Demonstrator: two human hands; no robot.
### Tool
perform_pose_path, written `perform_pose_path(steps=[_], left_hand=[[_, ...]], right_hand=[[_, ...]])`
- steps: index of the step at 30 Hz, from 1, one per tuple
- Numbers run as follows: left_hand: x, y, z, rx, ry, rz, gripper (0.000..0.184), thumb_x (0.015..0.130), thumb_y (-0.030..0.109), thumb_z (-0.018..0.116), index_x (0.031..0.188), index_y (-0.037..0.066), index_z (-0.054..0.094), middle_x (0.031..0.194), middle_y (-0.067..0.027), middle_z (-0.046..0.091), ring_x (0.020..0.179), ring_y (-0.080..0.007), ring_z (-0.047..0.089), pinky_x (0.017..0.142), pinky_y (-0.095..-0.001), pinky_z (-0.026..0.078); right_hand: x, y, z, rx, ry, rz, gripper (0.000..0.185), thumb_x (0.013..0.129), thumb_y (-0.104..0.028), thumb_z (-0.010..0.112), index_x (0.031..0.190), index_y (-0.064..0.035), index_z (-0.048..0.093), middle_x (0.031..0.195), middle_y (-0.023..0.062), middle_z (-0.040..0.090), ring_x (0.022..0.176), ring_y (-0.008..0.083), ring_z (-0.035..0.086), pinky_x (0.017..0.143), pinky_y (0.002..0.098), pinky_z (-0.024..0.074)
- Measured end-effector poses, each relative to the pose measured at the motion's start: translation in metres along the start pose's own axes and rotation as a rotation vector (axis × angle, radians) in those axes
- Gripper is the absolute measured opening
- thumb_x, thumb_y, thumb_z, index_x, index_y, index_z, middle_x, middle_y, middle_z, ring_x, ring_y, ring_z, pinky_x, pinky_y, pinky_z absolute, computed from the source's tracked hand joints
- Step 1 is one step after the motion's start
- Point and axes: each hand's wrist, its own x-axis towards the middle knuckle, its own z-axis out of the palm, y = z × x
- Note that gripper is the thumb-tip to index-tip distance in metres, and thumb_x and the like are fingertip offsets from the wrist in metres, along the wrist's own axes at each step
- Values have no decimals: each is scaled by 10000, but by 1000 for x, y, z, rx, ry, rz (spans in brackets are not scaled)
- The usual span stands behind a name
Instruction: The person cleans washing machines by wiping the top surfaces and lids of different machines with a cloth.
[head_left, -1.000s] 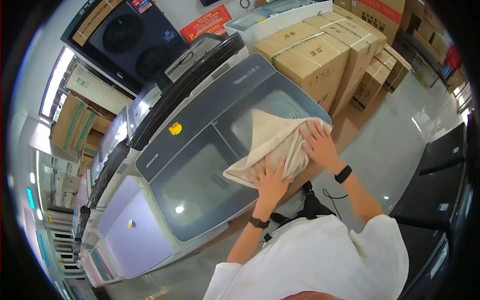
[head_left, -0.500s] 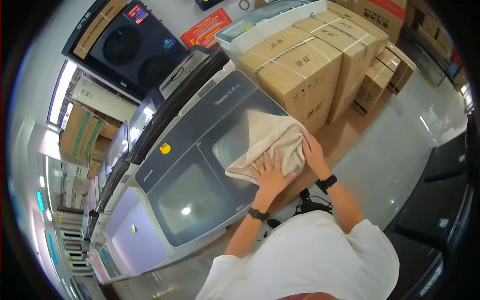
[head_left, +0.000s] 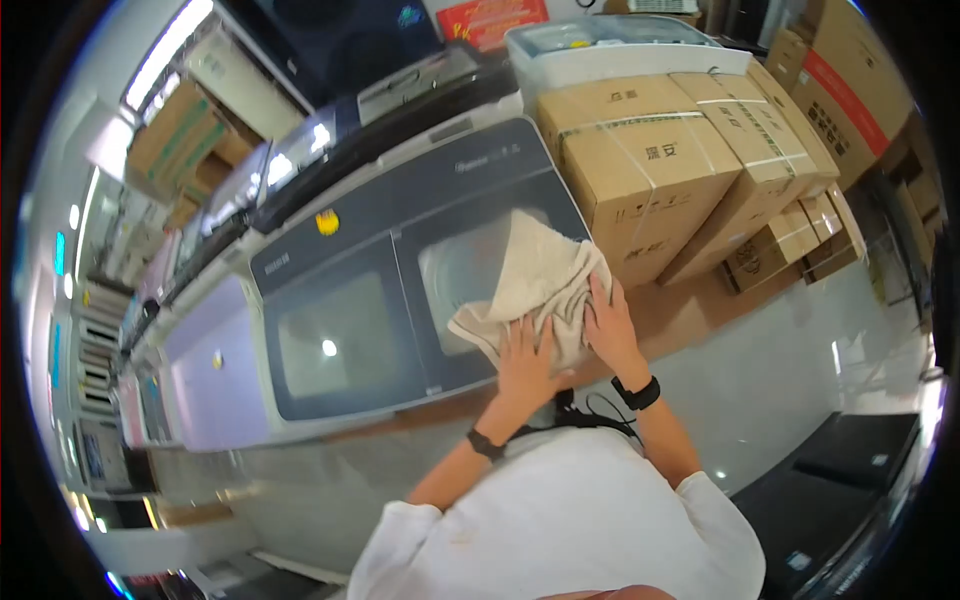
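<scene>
A beige cloth (head_left: 535, 265) lies bunched over the right-hand window of a dark grey twin-tub washing machine lid (head_left: 405, 200). My left hand (head_left: 527, 368) rests on the cloth's near edge, fingers stretched out over the fabric. To its right, my right hand (head_left: 612, 335) has its fingers curled on the gathered right edge of the cloth, near the lid's side. Folds of fabric hide some of the fingertips. A dark band is on each wrist.
Strapped cardboard boxes (head_left: 640, 150) stand against the machine's right side. A clear-lidded white appliance (head_left: 620, 60) sits on top of them. To the left is a lilac-lidded washer (head_left: 215, 365). Black panels (head_left: 830, 500) lie at the lower right. A yellow sticker (head_left: 327, 222) marks the lid.
The view has turned, levelling the machine. The cloth is more bunched between my hands. My left fingers are closer together, and my right hand reaches further onto the cloth.
</scene>
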Motion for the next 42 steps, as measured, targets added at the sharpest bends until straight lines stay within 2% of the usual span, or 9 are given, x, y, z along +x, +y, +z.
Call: perform_pose_path(steps=[3, 6, 13, 15, 22, 28, 29, 38, 42], left_hand=[[-16, -10, -7, -92, 33, -1, 990, 839, 563, 779, 1622, 94, 395, 1641, -264, 339, 1521, -515, 282, 1231, -653, 235], [-6, -33, -8, -92, 48, -11, 880, 858, 536, 760, 1602, 177, 458, 1636, -225, 371, 1525, -506, 289, 1236, -660, 203], [-23, -52, -6, 0, 172, -294, 815, 851, 463, 764, 1597, 306, 474, 1681, -186, 336, 1570, -475, 228, 1225, -721, 136], [-55, -62, -15, -8, 182, -372, 829, 843, 436, 777, 1605, 345, 461, 1734, -196, 228, 1592, -484, 156, 1219, -728, 137], [-82, -151, -30, 200, 371, -825, 744, 872, 453, 750, 1571, 367, 506, 1713, -227, 251, 1577, -497, 184, 1186, -759, 160], [-130, -148, -40, 54, 331, -641, 684, 968, 324, 675, 1609, 215, 461, 1694, -139, 348, 1571, -395, 281, 1250, -605, 239], [-142, -144, -44, 33, 354, -626, 660, 971, 228, 653, 1598, 139, 466, 1678, -132, 380, 1561, -347, 321, 1257, -520, 278], [-202, -262, -81, 13, 543, -788, 657, 879, 305, 741, 1517, 296, 585, 1669, -130, 400, 1558, -328, 324, 1251, -683, 92], [-231, -325, -87, -28, 598, -686, 480, 896, 196, 681, 1369, 113, 674, 1594, -160, 495, 1478, -322, 463, 1250, -598, 265]], right_hand=[[-15, -6, -8, -341, -40, -83, 584, 993, -240, 612, 1539, -78, 486, 1623, 342, 302, 1469, 570, 334, 1138, 656, 371], [-2, -7, -5, -355, -116, -99, 592, 997, -285, 617, 1536, -74, 493, 1658, 324, 272, 1522, 577, 240, 1163, 728, 267], [-7, -39, 28, -392, -267, -410, 614, 976, -324, 628, 1513, -46, 524, 1643, 360, 284, 1534, 574, 217, 1193, 741, 151], [-19, -53, 27, -403, -279, -434, 625, 971, -322, 629, 1526, -56, 518, 1633, 366, 302, 1526, 579, 231, 1182, 754, 157], [2, -144, 110, -385, -350, -572, 729, 955, -316, 642, 1595, -41, 425, 1606, 375, 331, 1501, 591, 260, 1160, 769, 195], [-50, -182, 113, -203, -652, -697, 642, 917, -190, 652, 1468, 101, 497, 1468, 319, 473, 1453, 533, 365, 1193, 689, 265], [-48, -185, 112, -200, -681, -715, 617, 907, -152, 649, 1453, 101, 511, 1449, 313, 486, 1434, 526, 389, 1194, 670, 282], [-46, -284, 208, -188, -661, -859, 535, 882, -8, 602, 1400, 115, 546, 1392, 312, 523, 1322, 548, 484, 1197, 618, 337], [-73, -350, 266, -161, -692, -797, 494, 889, 24, 576, 1376, 105, 568, 1463, 336, 506, 1353, 565, 464, 1191, 580, 361]])
